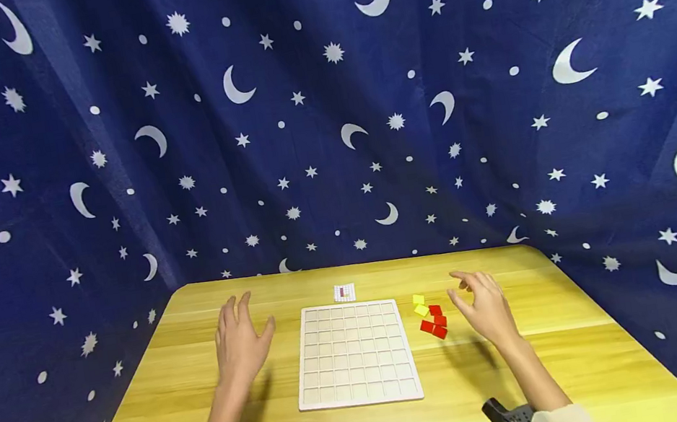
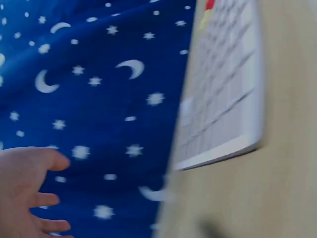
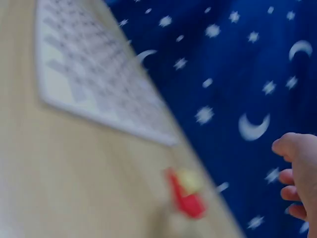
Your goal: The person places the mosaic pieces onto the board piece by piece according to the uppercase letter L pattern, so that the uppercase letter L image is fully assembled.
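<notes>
A white square grid board (image 1: 355, 354) with rows of shallow cells lies flat on the table. To its left, my left hand (image 1: 242, 346) is held with fingers extended and thumb apart, holding nothing. Beyond the board's right edge lie several red tiles (image 1: 440, 332) and two yellow tiles (image 1: 421, 310) in a loose cluster. My right hand (image 1: 487, 307) hovers just right of these tiles, its fingers loosely bent and nothing in them. In the right wrist view the red tiles (image 3: 190, 204) look blurred.
A small printed card (image 1: 344, 292) with a grid pattern sits behind the board. The wooden table (image 1: 165, 412) meets a dark blue curtain (image 1: 301, 136) with white moons and stars at its back and sides. Dark devices are strapped at both wrists.
</notes>
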{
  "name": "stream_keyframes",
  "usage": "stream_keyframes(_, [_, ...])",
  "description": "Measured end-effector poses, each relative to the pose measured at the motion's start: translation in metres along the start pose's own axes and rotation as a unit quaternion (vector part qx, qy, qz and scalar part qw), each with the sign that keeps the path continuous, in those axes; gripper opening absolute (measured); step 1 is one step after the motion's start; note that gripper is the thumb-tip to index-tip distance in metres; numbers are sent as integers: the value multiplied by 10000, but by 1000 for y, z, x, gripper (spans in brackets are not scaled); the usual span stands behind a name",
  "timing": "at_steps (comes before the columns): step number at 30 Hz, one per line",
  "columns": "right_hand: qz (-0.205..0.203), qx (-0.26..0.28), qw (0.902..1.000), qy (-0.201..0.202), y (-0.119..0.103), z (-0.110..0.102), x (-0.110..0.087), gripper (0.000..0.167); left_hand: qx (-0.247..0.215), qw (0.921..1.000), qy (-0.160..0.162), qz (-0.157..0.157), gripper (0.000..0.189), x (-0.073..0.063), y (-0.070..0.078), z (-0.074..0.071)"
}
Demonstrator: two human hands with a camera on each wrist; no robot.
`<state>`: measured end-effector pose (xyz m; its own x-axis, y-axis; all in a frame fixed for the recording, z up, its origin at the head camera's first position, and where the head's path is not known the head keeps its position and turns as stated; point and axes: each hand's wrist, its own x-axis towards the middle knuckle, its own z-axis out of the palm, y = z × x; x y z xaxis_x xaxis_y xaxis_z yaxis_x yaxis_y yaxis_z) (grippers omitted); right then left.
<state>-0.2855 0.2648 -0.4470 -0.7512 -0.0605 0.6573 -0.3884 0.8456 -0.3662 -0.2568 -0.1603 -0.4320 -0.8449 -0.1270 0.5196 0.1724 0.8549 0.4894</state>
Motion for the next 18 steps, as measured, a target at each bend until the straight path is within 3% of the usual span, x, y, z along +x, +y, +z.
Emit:
stream_keyframes(5, [604, 434, 9971, -188, 16, 35, -32, 36, -965, 9940, -105, -505, 57, -30, -8, 37])
stream_keyframes(10, [1489, 797, 9845, -478, 26, 56, -56, 45, -2145, 9709, -569, -901, 58, -55, -19, 71])
stream_keyframes(13, [1857, 814, 9761, -778, 27, 63, -66, 50, -2395, 9623, -646, -1114, 58, -66, -26, 86])
stream_keyframes(15, [1943, 697, 9741, -921, 27, 64, -71, 51, -2308, 9643, -648, -1123, 58, -71, -30, 93])
stream_keyframes(18, [1855, 333, 9773, -972, 28, 65, -73, 50, -1961, 9742, -700, -868, 58, -74, -32, 100])
